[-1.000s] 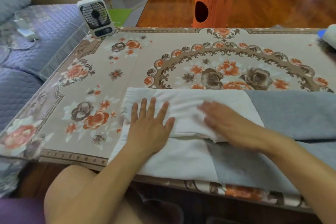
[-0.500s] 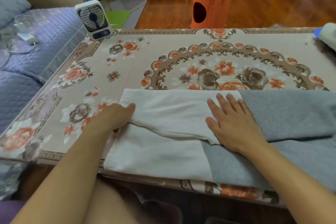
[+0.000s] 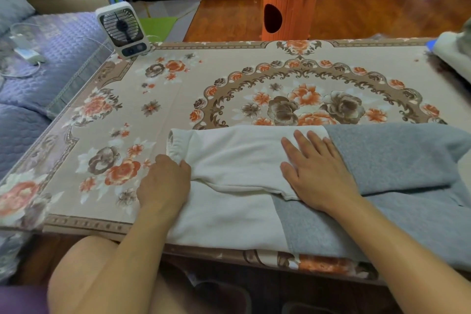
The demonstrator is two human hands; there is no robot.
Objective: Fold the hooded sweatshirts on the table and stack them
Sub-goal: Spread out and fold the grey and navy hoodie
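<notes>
Floral-covered table (image 3: 158, 99) — one white-and-grey sweatshirt (image 3: 242, 155) partly folded. Left hand (image 3: 163, 181) grips its white edge, right hand (image 3: 316, 171) presses flat, fingers straight — final folds and stacking remain.

A: Sweatshirt (image 3: 229, 160): white cloth, soft and matt; grey part (image 3: 395, 160) looks coarser, fleecy.
B: Table (image 3: 178, 89)?
A: Printed floral cover, smooth, slight sheen.
B: Fan (image 3: 122, 29)?
A: White plastic, dark grille. Stool (image 3: 289, 6): orange plastic, matt. Floor (image 3: 369, 10): glossy wood. Sofa (image 3: 51, 58): quilted cloth.
</notes>
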